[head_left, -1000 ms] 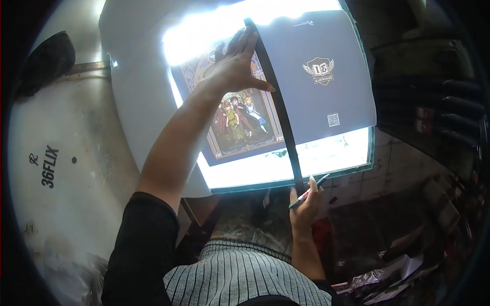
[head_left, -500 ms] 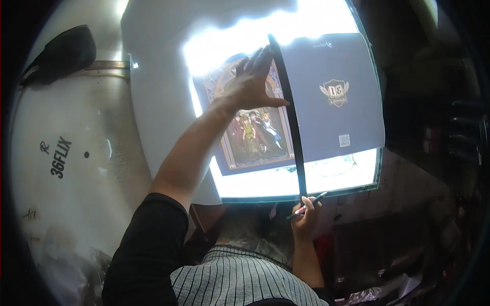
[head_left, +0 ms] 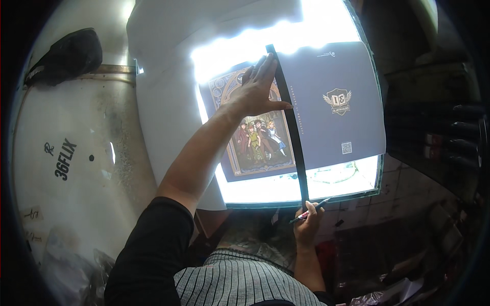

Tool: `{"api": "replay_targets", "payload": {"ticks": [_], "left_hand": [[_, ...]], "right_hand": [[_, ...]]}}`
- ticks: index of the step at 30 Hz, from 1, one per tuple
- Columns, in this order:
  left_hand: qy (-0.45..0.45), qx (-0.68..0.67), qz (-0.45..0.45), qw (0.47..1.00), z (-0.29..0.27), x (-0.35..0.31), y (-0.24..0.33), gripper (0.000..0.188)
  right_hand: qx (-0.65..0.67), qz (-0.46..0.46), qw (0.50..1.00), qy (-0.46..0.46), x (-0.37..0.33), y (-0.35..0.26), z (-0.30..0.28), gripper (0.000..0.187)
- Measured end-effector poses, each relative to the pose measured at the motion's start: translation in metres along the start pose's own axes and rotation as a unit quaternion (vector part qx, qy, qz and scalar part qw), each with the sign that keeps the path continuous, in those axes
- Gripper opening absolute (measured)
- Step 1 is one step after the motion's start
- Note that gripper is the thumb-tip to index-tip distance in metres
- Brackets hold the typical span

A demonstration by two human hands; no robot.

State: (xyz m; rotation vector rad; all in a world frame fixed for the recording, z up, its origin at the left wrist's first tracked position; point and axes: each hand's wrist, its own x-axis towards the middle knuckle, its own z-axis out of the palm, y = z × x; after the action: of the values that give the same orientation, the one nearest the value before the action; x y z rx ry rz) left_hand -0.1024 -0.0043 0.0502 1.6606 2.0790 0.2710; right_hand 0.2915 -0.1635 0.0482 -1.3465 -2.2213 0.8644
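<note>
A dark blue printed cover sheet (head_left: 354, 66) lies on a brightly lit light table (head_left: 332, 20). Its left half carries a framed picture of several figures, its right half a winged emblem and a small square code. Across its middle, roughly top to bottom, runs a long black straightedge (head_left: 294, 135). My left hand (head_left: 253, 96) rests flat on the picture side, open, fingertips and thumb against the straightedge. At the table's near edge my right hand (head_left: 307, 228) is closed round the lower end of the straightedge, with a slim pen (head_left: 321, 204) held slantwise in the same fingers.
A large white sheet (head_left: 163, 102) covers the light table's left part and hangs past its near edge. Left of it stands a pale worn surface (head_left: 97, 137) with a black object (head_left: 69, 56) on it. Clear plastic (head_left: 66, 260) lies lower left. Dark shelving (head_left: 434, 122) is at the right.
The whole view has shifted slightly, so everything sits a little lower and further right. My hands, the straightedge and the pen keep nearly the same places on the sheet.
</note>
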Motion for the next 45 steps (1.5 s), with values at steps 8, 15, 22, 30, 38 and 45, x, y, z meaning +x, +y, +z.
{"api": "replay_targets", "payload": {"ticks": [8,15,22,30,38,45], "left_hand": [[-0.016,0.014,-0.012,1.0,-0.002,0.001,0.003,0.135],[-0.026,0.027,-0.018,0.999,-0.003,0.0,0.004,0.132],[-0.025,0.027,-0.019,0.999,-0.003,0.001,0.005,0.132],[-0.037,0.034,-0.028,0.998,-0.005,0.001,0.008,0.131],[-0.04,0.044,-0.028,0.998,-0.004,0.0,0.006,0.13],[-0.056,0.062,-0.024,0.996,-0.007,0.003,0.009,0.159]], "right_hand": [[0.003,-0.002,1.0,-0.016,-0.003,0.0,0.002,0.04],[0.014,0.001,1.0,-0.02,-0.003,0.0,0.003,0.042],[0.025,0.01,0.999,-0.021,-0.004,0.002,0.003,0.043],[0.022,0.009,1.0,-0.019,-0.004,0.002,0.004,0.042],[0.02,0.015,1.0,-0.019,-0.008,0.002,0.007,0.042],[-0.004,0.002,1.0,-0.017,0.0,-0.003,-0.001,0.04]]}}
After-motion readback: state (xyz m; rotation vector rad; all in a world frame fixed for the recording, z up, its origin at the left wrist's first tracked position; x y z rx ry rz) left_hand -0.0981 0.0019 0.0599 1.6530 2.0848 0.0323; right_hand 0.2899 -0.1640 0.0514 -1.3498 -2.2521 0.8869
